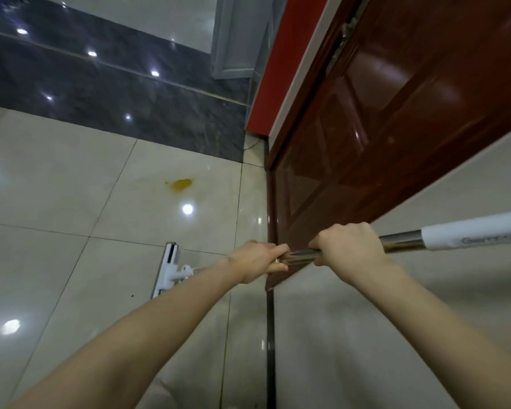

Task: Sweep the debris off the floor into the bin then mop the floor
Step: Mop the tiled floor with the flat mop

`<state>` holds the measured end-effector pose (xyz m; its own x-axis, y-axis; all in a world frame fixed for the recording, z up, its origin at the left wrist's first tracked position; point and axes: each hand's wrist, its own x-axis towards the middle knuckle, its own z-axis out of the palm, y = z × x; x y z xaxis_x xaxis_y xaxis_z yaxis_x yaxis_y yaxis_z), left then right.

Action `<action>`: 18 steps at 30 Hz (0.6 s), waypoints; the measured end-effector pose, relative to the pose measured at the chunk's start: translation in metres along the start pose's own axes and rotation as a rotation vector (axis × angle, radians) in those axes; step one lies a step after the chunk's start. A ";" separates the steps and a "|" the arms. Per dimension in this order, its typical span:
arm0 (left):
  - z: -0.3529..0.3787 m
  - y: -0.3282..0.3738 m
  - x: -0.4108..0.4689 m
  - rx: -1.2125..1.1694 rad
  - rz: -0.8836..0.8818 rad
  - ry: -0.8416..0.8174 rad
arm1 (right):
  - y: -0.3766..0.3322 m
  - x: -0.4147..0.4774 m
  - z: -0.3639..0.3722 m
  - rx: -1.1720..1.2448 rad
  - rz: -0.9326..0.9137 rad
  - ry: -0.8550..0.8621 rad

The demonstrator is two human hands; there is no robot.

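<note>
Head view: flat mop with a white rectangular plastic head (167, 273) and a polished steel shaft (301, 256), the head lying flat on the glossy beige tiled floor (56, 187) and the shaft rising to the right into a white foam sleeve (469, 236); left hand (257, 262) lower on the shaft, right hand (348, 246) just above it, each grip fully closed with the fingers wrapped round the steel; a small dark speck (132, 296) on the tile just beside the head; a yellow-orange spill stain (181, 184) farther out on the tile beyond the head, apart from it and unwiped; a band of dark grey polished stone (101, 93) beyond the tiles; a red-brown panelled wooden door (396, 128) standing open at the right above a dark threshold strip (270, 335). No bin, broom or debris pile in view; judged from this, sweeping looks finished and mopping is in hand, with the stain and most of the visible floor left to do.
</note>
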<state>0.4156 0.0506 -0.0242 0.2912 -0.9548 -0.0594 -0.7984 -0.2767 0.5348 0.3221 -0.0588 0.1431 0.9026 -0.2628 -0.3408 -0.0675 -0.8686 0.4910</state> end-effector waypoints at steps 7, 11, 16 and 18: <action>0.002 -0.098 -0.029 0.056 -0.024 -0.231 | -0.102 0.045 0.036 0.434 0.200 -0.221; 0.020 -0.142 -0.045 0.129 -0.022 -0.262 | -0.156 0.063 0.055 0.588 0.298 -0.252; 0.049 -0.184 -0.054 0.250 0.033 -0.242 | -0.194 0.082 0.067 0.681 0.322 -0.318; 0.061 -0.187 -0.056 0.223 0.058 -0.217 | -0.194 0.081 0.074 0.701 0.292 -0.343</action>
<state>0.5161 0.1491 -0.1724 0.1414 -0.9640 -0.2251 -0.9134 -0.2147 0.3458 0.3768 0.0570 -0.0392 0.6360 -0.5331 -0.5579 -0.6304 -0.7760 0.0229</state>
